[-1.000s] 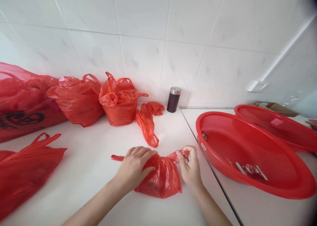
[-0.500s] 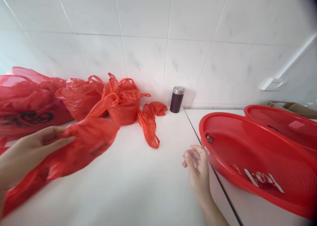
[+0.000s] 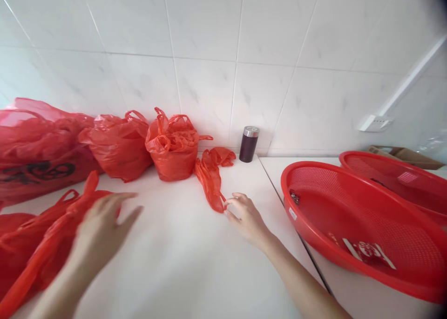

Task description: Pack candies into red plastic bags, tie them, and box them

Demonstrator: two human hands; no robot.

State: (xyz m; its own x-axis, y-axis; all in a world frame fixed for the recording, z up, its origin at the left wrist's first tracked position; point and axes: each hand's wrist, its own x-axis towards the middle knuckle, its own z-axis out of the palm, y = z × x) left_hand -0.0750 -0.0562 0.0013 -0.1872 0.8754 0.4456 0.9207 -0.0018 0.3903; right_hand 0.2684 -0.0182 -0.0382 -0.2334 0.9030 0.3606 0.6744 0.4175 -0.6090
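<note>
My left hand [image 3: 104, 221], slightly blurred, is open with thumb and fingers apart over the white tabletop. It is beside a red plastic bag [image 3: 52, 244] lying loosely at the left, partly hidden behind the hand and forearm. My right hand [image 3: 247, 216] has its thumb and forefinger apart at the handle end of a limp red plastic bag [image 3: 210, 179]. Its fingertips are at or very near that handle; whether they touch it I cannot tell.
Filled red plastic bags [image 3: 174, 156] stand along the tiled wall at the left. A dark tumbler [image 3: 248, 146] with a silver lid stands behind the limp bag. At the right, a red basket [image 3: 324, 207] holds a few wrapped snacks [image 3: 370, 251], with another red basket [image 3: 391, 170] behind.
My left hand has let go of the red plastic bag, which now lies at the left. My right hand has moved left from beside the basket to the limp bag's handle.
</note>
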